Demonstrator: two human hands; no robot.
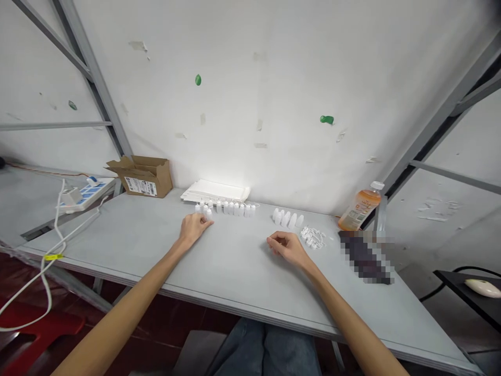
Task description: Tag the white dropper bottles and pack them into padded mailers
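Smooth plastic-looking small pieces (236, 210), matt tabletop (235, 261), matt cardboard box (161, 183).

Count taken from my remote station. Hands: 2, left hand (193, 228) and right hand (288, 247). Along the back edge of the table (235, 271), left to right: cardboard box (148, 177), 1; stack of white sheets (215, 190), 1; white capped pieces (236, 209), I make at least 10; tapered white pieces (293, 220), at least 5; bottle (359, 210), 1, near the right corner. Cluster of small white parts (312, 237) toward the right edge: 1, parts too small for me to count.
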